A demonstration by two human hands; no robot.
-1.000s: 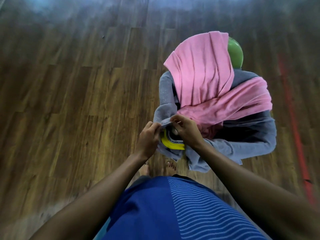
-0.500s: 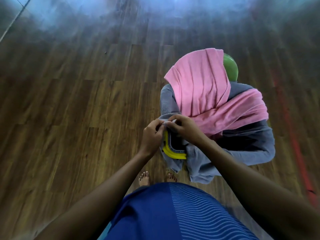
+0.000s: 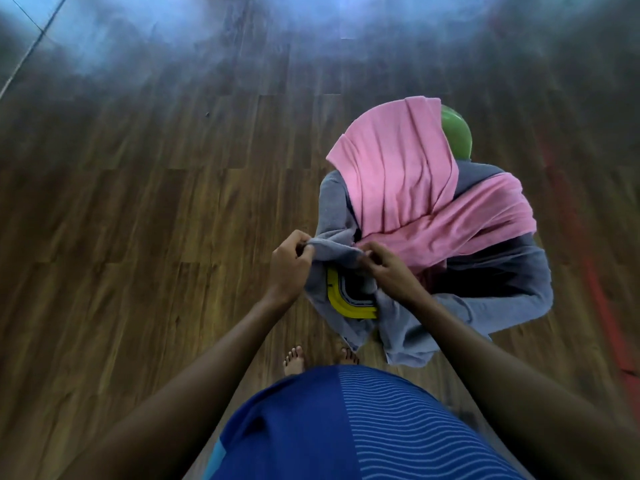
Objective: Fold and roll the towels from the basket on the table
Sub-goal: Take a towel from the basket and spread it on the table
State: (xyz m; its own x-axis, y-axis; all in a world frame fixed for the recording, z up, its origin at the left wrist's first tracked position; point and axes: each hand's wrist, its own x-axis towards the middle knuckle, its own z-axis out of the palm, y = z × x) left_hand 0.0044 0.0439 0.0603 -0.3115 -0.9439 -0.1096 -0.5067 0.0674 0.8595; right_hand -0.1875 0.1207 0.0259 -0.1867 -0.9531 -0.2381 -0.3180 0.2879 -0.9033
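1. Over the yellow-rimmed basket (image 3: 337,301) on the wooden floor (image 3: 138,237), a grey towel (image 3: 502,282) lies draped.
2. Left hand (image 3: 289,263) and right hand (image 3: 388,271) each pinch the grey towel's near edge, a little apart.
3. A pink towel (image 3: 398,174) lies on top of the grey one, with a green object (image 3: 455,135) behind it.
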